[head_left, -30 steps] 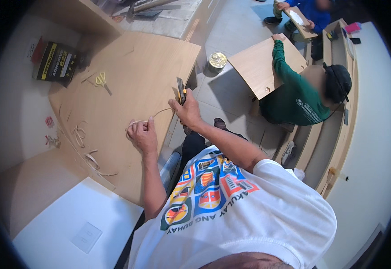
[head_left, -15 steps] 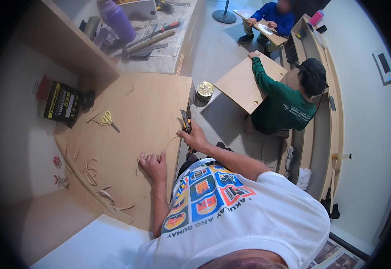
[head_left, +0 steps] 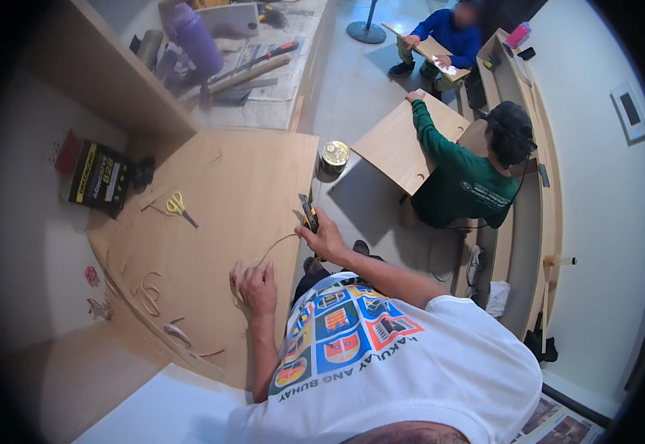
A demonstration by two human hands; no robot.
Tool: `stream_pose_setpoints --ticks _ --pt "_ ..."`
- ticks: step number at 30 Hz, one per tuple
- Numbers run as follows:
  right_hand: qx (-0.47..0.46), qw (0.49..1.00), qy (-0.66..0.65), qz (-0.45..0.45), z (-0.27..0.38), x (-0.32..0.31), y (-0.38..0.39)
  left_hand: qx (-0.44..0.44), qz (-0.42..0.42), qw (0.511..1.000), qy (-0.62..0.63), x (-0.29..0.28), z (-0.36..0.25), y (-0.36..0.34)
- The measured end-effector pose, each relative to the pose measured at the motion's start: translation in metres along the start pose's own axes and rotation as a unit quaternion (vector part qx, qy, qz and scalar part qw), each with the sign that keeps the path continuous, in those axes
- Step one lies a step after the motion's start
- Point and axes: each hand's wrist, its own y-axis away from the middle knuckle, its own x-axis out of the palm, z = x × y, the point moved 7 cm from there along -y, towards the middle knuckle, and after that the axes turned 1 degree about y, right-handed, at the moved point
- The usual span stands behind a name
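My right hand (head_left: 325,238) is closed around a black and yellow utility knife (head_left: 308,210), its tip pointing away from me over the edge of the wooden board (head_left: 219,200). A thin, pale strip (head_left: 275,245) curves from the fingers of that hand down to my left hand (head_left: 257,291). The left hand lies on the board with its fingers bent over the strip's other end; exactly how they grip it is partly hidden. Yellow-handled scissors (head_left: 178,205) lie farther off on the board, and curled offcuts (head_left: 148,293) are scattered at its left side.
A black and yellow adhesive box (head_left: 99,177) stands at the left wall. Beyond the board, a bench holds a purple bottle (head_left: 195,41) and tools. A round can (head_left: 334,157) stands on the floor. Two people sit at the right, each with a wooden panel (head_left: 404,140).
The strip now arcs higher off the board between my hands. My left hand has shifted slightly, and my right hand with the knife stays near the board's edge.
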Motion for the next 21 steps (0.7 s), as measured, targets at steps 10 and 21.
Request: stream_pose_setpoints --ticks 10,21 --pt "0.045 0.998 -0.028 0.021 -0.01 0.001 -0.012 -0.137 0.261 0.89 0.349 0.005 -0.084 -0.031" --pt "0.076 0.994 -0.059 0.047 -0.06 0.007 -0.008 0.207 -0.179 0.912 0.304 -0.251 -0.19 -0.19"
